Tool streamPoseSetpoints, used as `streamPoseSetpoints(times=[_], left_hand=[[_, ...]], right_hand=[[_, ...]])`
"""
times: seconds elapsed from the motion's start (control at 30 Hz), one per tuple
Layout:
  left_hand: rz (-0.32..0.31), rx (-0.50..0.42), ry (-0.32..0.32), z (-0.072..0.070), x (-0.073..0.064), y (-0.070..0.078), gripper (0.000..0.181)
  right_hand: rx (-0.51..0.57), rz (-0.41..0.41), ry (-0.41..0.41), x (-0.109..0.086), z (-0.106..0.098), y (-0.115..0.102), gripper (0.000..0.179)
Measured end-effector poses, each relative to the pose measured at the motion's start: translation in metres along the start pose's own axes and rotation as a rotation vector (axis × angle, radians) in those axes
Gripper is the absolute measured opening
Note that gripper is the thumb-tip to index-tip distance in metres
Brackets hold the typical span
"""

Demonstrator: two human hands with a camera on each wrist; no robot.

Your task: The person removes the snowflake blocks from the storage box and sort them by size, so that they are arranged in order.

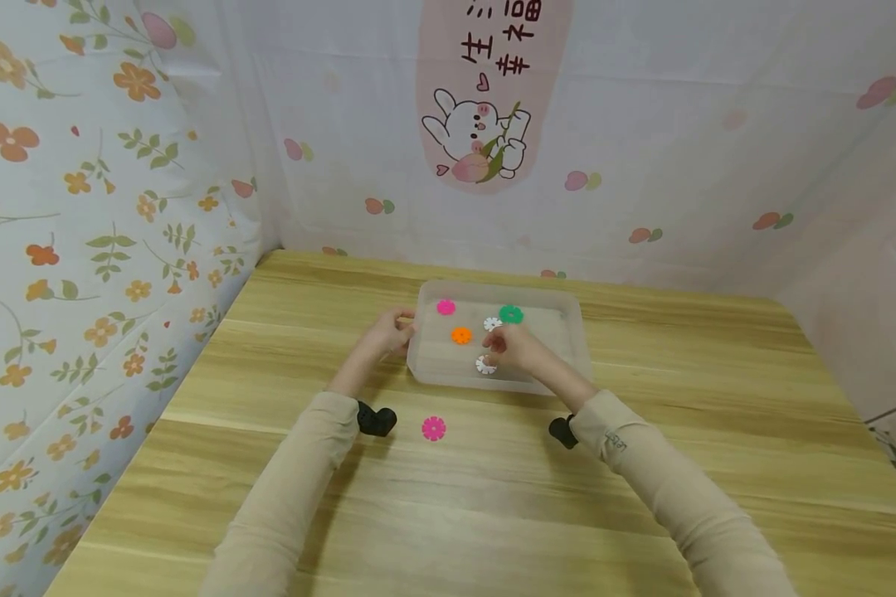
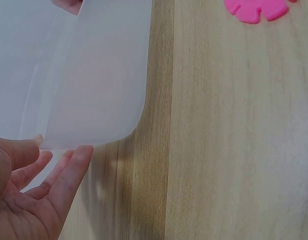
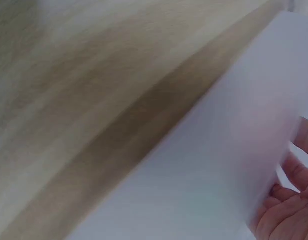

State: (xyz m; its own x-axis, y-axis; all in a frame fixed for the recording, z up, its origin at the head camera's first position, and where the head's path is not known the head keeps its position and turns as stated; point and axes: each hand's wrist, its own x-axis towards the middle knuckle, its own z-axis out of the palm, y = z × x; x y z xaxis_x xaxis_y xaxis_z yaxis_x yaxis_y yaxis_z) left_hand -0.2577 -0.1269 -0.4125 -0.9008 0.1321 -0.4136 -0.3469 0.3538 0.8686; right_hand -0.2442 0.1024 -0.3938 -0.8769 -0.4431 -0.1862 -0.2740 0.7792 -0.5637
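While your left hand (image 1: 394, 332) pinches the left wall of the translucent tray (image 1: 448, 378), presumably to keep it from sliding, your right hand (image 1: 517, 348) hangs over its floor. Contents of tray: pink disc (image 1: 445, 308), orange disc (image 1: 461, 336), green disc (image 1: 511, 314), far white disc (image 1: 492, 323) beside the green, near white disc (image 1: 482, 366) at your right fingertips. On the table (image 1: 448, 514) in front: second pink disc (image 1: 434, 429). Left fingers: closed on the wall, thumb at rim. Right fingers: partly curled; whether they grip the near white disc cannot be told.

Two pink discs (image 1: 428, 429), two white ones (image 1: 489, 324), one orange (image 1: 461, 336), one green (image 1: 511, 314), one tray (image 1: 448, 375)
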Motion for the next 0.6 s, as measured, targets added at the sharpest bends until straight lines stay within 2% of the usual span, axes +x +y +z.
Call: streamPoseSetpoints(times=[0.2, 0.43, 0.6], left_hand=[[-0.005, 0.013, 0.007, 0.002, -0.001, 0.0, 0.04], [-0.006, 0.015, 0.012, 0.002, 0.0, 0.0, 0.04], [-0.013, 0.022, 0.012, 0.001, 0.001, 0.0, 0.04]], right_hand=[[-0.006, 0.056, -0.011, 0.004, 0.009, 0.01, 0.032], [-0.03, 0.084, 0.0, 0.008, 0.015, 0.011, 0.028], [0.009, 0.14, -0.003, 0.009, 0.016, 0.008, 0.026]])
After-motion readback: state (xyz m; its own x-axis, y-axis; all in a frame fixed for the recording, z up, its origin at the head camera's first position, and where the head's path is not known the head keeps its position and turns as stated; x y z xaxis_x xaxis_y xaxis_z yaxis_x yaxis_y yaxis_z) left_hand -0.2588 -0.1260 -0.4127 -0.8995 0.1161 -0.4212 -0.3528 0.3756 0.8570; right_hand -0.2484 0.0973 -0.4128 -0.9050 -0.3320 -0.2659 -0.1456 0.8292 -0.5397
